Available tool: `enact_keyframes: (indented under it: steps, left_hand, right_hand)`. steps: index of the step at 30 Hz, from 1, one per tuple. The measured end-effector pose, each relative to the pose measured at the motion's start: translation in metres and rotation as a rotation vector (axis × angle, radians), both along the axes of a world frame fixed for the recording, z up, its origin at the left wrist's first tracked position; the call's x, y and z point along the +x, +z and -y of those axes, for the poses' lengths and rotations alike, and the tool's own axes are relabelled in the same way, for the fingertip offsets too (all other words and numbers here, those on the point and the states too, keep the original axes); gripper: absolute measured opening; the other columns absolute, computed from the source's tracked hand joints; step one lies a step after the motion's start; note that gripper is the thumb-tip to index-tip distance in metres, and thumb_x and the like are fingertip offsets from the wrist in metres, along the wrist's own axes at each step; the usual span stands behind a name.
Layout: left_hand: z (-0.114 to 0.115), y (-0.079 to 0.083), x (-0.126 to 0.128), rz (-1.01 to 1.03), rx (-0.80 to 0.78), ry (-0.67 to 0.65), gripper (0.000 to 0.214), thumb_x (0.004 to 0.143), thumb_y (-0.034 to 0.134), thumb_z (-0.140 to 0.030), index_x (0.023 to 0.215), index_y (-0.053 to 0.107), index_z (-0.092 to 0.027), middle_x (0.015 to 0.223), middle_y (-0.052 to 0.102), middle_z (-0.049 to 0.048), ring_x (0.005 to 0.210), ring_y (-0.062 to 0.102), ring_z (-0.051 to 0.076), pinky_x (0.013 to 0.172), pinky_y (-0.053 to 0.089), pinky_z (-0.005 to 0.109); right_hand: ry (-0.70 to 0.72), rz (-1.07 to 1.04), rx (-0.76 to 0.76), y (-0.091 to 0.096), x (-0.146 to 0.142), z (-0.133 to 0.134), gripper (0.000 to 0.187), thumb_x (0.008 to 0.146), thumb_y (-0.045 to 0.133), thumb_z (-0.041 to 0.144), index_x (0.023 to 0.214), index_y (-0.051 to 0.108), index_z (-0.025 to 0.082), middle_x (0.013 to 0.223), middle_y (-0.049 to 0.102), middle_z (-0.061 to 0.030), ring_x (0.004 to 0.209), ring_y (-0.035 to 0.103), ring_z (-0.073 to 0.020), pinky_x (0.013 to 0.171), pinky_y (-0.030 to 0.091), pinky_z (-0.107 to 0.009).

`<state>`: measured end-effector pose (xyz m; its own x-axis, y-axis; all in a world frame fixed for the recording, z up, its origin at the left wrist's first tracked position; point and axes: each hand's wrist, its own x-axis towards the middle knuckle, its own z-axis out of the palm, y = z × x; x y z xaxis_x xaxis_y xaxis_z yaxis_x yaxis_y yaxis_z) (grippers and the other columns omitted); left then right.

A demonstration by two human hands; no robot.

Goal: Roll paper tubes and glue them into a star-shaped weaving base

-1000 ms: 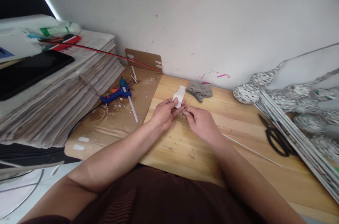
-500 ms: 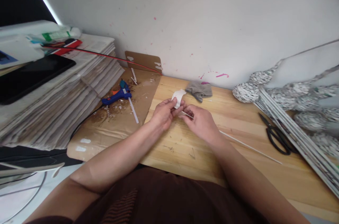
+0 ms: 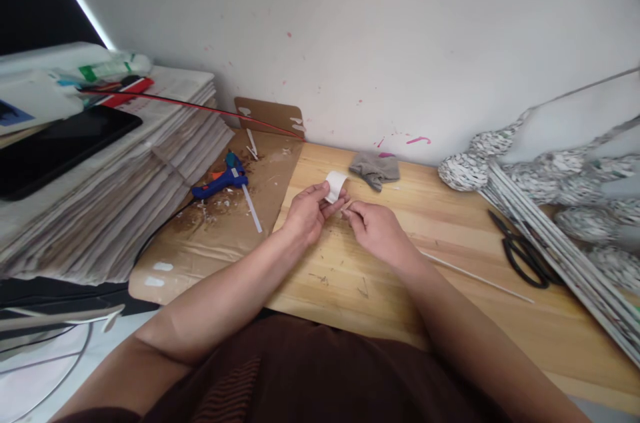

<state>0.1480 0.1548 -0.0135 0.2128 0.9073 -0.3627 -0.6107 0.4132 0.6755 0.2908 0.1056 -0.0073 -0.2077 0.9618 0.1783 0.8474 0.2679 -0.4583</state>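
My left hand (image 3: 307,210) pinches a small curved white strip (image 3: 336,186) between the thumb and fingers, above the wooden table. Close by on the right, the fingertips of my right hand (image 3: 373,223) are pinched together just under the strip. A thin white stick (image 3: 477,276) runs from behind my right wrist toward the lower right, in line with those fingers. Its near end is hidden by the hand. Just beyond both hands lies a crumpled grey cloth (image 3: 375,170).
On a cardboard sheet (image 3: 210,250) at left sits a blue glue gun (image 3: 223,182) with a glue stick. A newspaper stack (image 3: 175,176) carries a black phone (image 3: 70,146). At right are black scissors (image 3: 523,256), paper rods (image 3: 560,256) and woven paper balls (image 3: 463,172).
The white strip has turned in my left fingers and shows a broader face. The length of stick seen between my hands earlier is now mostly hidden, as the right fingers shifted slightly.
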Motion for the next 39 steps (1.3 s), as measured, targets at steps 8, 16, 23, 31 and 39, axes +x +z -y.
enact_keyframes:
  steps: [8,16,23,31,39]
  left_hand:
    - [0.0004,0.0000,0.0002,-0.012,0.001,-0.003,0.012,0.087,0.058,-0.014,0.081,0.066,-0.008,0.077,0.071,0.0112,0.074,0.071,0.016,0.078,0.059,0.027]
    - [0.0010,0.0000,0.0010,-0.027,0.004,0.003,0.007,0.084,0.062,-0.011,0.081,0.067,-0.007,0.076,0.071,0.0102,0.070,0.070,0.014,0.074,0.059,0.023]
    - [-0.0010,-0.0028,0.0008,-0.018,-0.007,0.005,0.011,0.088,0.057,-0.012,0.078,0.060,-0.010,0.076,0.071,0.0107,0.078,0.071,0.018,0.082,0.058,0.031]
    - [-0.0007,-0.0033,0.0006,-0.042,0.011,0.013,0.009,0.088,0.057,-0.013,0.078,0.058,-0.011,0.074,0.070,0.0088,0.073,0.071,0.015,0.077,0.059,0.027]
    - [-0.0010,-0.0030,0.0000,-0.042,0.027,0.016,0.010,0.088,0.055,-0.013,0.078,0.053,-0.014,0.073,0.070,0.0085,0.069,0.070,0.014,0.072,0.059,0.025]
  right_hand:
    - [-0.021,-0.045,0.044,0.0015,-0.0006,-0.0007,0.010,0.089,0.053,0.022,0.082,0.061,0.021,0.078,0.069,-0.0016,0.065,0.058,-0.0149,0.062,0.037,-0.026]
    - [0.005,-0.024,-0.016,-0.0008,-0.0003,-0.0023,0.018,0.093,0.048,0.030,0.086,0.061,0.018,0.080,0.069,-0.0054,0.068,0.059,-0.0170,0.063,0.037,-0.027]
    - [0.013,0.057,-0.002,-0.0022,0.0000,-0.0023,0.021,0.093,0.044,0.024,0.082,0.061,0.019,0.075,0.068,-0.0049,0.067,0.057,-0.0171,0.063,0.036,-0.028]
    - [-0.002,0.066,0.034,-0.0043,-0.0016,-0.0025,0.018,0.092,0.049,0.025,0.079,0.060,0.019,0.077,0.068,-0.0051,0.071,0.058,-0.0183,0.066,0.036,-0.029]
    - [-0.004,0.057,0.063,-0.0035,-0.0027,-0.0018,0.011,0.091,0.052,0.025,0.085,0.059,0.018,0.083,0.069,-0.0058,0.075,0.059,-0.0190,0.067,0.037,-0.029]
